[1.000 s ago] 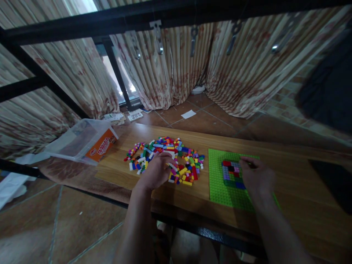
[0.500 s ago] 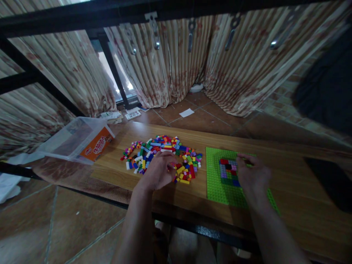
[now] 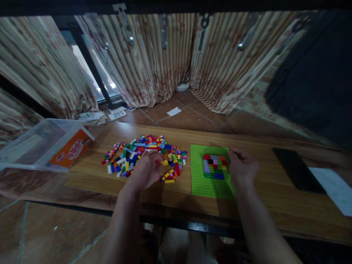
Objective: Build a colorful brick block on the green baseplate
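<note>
A green baseplate (image 3: 200,182) lies on the wooden table (image 3: 275,198), with a small patch of coloured bricks (image 3: 214,167) pressed onto it. My right hand (image 3: 242,168) rests on the plate's right edge beside that patch, fingers curled; what they hold, if anything, is hidden. A loose pile of small coloured bricks (image 3: 132,154) lies left of the plate. My left hand (image 3: 147,170) lies on the pile's near side with its fingers bent down into the bricks.
A clear plastic tub with an orange label (image 3: 46,145) lies tipped at the table's left end. A black flat object (image 3: 298,168) and a white sheet (image 3: 334,189) lie at the right. Striped curtains hang behind; a tiled floor lies beyond and below.
The view has swung down and right, so everything sits further left in frame. My right hand has drawn back from the plate's top right to its right edge. My left hand stays on the pile.
</note>
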A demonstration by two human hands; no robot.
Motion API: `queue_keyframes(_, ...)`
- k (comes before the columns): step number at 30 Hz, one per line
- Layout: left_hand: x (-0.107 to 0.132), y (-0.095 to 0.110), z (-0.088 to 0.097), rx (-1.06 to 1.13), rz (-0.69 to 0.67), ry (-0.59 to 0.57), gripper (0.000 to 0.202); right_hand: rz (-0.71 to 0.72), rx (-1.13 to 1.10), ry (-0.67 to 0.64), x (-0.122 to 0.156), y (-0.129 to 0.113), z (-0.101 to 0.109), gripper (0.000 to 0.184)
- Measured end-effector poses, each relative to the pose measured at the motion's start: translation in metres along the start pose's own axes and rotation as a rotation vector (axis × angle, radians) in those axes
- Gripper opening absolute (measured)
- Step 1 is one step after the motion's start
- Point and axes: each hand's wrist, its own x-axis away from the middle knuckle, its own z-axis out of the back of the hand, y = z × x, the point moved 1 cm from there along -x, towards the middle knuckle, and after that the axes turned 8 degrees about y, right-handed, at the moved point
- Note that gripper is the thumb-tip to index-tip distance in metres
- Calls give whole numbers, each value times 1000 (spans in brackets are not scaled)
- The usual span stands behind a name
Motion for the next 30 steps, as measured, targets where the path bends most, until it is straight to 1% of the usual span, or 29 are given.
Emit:
queue_keyframes(2, -1, -1, 5, 41, 80, 72, 8, -93, -89, 93, 0, -4, 0, 28)
queue_keyframes(4, -2, 2, 7, 103, 140, 133, 9, -118, -155, 123, 0, -10, 0, 24)
queue_keyframes(6, -3, 9, 5, 166, 170, 139, 11, -112, -204, 135, 0, -14, 0, 23)
queue_keyframes(9, -4, 25, -6, 290, 195, 95, 14, -123, -263, 165, 0, -17, 1, 22)
queue_keyframes(11, -5, 35, -16, 395, 192, 68, 13, -126, -278, 173, 0, -19, 2, 21)
queue_keyframes(13, -6, 45, -26, 461, 154, 35, 13, -112, -280, 163, 0, -22, 3, 21)
queue_keyframes(17, -7, 63, -43, 467, 43, -2, 10, -61, -292, 131, 4, -37, 6, 22)
queue_keyframes(19, -8, 70, -50, 489, 39, 11, 11, -22, -272, 59, 8, -47, 9, 25)
queue_keyframes(21, -8, 78, -57, 523, 56, 24, 12, 23, -258, -74, 15, -57, 11, 27)
queue_keyframes(24, -9, 88, -67, 564, 60, 51, 12, 60, -260, -356, 25, -63, 15, 27)
queue_keyframes(27, -9, 96, -73, 608, 53, 91, 14, 68, -223, -662, 33, -61, 19, 28)
queue_keyframes(29, -8, 100, -76, 642, 44, 104, 16, 88, -189, -803, 35, -59, 22, 28)
queue_keyframes(30, -8, 102, -78, 654, 39, 106, 17, 99, -180, -842, 35, -57, 24, 27)
